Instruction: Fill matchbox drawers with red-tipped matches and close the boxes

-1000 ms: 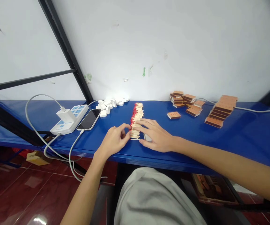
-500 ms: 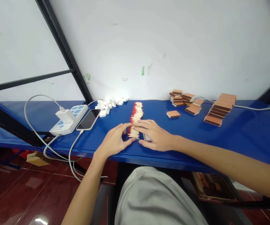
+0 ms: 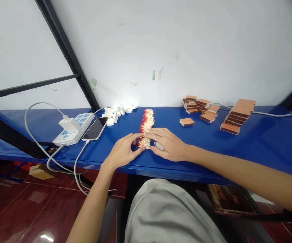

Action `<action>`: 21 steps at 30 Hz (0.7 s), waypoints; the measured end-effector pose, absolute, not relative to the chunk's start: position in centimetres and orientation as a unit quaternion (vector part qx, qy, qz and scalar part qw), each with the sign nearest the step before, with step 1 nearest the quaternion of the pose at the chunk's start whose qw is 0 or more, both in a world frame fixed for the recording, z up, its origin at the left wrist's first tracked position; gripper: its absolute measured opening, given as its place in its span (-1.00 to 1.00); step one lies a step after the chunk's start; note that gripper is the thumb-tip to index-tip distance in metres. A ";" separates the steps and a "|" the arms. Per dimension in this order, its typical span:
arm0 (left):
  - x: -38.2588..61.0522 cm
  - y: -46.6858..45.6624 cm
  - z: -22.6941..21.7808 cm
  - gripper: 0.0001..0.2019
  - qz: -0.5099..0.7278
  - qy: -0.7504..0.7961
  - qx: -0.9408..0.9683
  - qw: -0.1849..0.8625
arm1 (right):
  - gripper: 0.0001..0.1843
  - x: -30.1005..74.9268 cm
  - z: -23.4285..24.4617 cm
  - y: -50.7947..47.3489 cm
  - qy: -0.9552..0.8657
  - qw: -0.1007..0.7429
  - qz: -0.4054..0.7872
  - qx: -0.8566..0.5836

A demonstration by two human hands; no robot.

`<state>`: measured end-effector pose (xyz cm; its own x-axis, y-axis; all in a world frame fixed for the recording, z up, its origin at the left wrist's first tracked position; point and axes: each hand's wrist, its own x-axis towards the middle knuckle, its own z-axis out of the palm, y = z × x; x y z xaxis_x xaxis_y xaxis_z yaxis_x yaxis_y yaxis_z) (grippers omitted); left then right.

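A long row of red-tipped matches (image 3: 147,123) lies across the blue table (image 3: 262,145). My left hand (image 3: 123,152) and my right hand (image 3: 167,145) close in on the near end of the row from both sides, fingers curled and touching the sticks. Under my right palm sits a small white tray (image 3: 158,145), partly hidden. I cannot see whether either hand has sticks lifted off the table.
At the left lie a white power strip (image 3: 73,130) with a charger and cables, and a phone (image 3: 95,129). Small white trays (image 3: 117,111) pile by the wall. Brown matchbox sleeves (image 3: 198,107) and a slanted stack (image 3: 238,116) sit at the right.
Both hands have drawn closer together around the near end of the match row. The view has shifted slightly.
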<state>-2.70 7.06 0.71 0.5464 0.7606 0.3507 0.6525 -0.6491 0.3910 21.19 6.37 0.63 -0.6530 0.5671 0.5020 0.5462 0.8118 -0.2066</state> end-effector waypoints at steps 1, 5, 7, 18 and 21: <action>-2.7 7.0 0.7 -0.55 0.249 0.404 0.873 0.108 | -0.55 21.2 0.6 6.4 -0.909 0.283 0.020 -0.305; -2.8 7.1 0.8 -0.61 0.249 0.405 0.872 0.116 | -0.57 21.2 0.7 6.4 -0.916 0.276 0.035 -0.290; -2.8 7.1 0.7 -0.64 0.252 0.405 0.871 0.118 | -0.57 21.2 0.8 6.4 -0.918 0.273 0.045 -0.285; -2.7 7.2 0.8 -0.72 0.264 0.399 0.867 0.139 | -0.66 21.3 0.9 6.4 -0.925 0.259 0.060 -0.272; -2.7 7.1 0.9 -0.75 0.266 0.400 0.865 0.143 | -0.66 21.3 0.8 6.4 -0.926 0.257 0.060 -0.271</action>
<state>-2.70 7.10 0.91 0.5386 0.7682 0.3461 0.6164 -0.6393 0.4598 21.30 6.44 0.78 -0.7206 0.5327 0.4438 0.4711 0.8458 -0.2504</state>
